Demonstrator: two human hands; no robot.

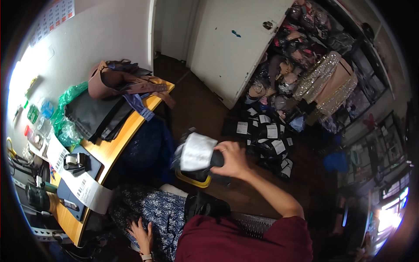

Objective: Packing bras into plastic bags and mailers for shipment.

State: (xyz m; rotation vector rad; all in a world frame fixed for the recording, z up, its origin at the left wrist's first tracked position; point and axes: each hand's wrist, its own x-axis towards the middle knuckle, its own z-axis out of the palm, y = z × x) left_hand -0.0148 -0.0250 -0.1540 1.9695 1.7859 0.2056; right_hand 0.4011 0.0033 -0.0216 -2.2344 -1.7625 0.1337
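My right hand [232, 160] is out over the floor, thumb and fingers pinched on one end of a black plastic parcel [216, 159]. A white printed label [198, 151] covers much of the parcel, which is blurred. Below the parcel, a yellow-rimmed container [199, 184] is partly hidden. My left hand [141, 231], with a watch at the wrist, rests fingers spread on dark blue floral fabric [160, 204] over my lap. It holds nothing that I can see.
On the wooden desk [114, 147] at left are a label printer [76, 163], a strip of labels [90, 193], folded dark garments [98, 114] and brown bras [111, 80]. Labelled black parcels [271, 137] heap on the floor by a white door [235, 49]; bagged garments [288, 72] pile behind.
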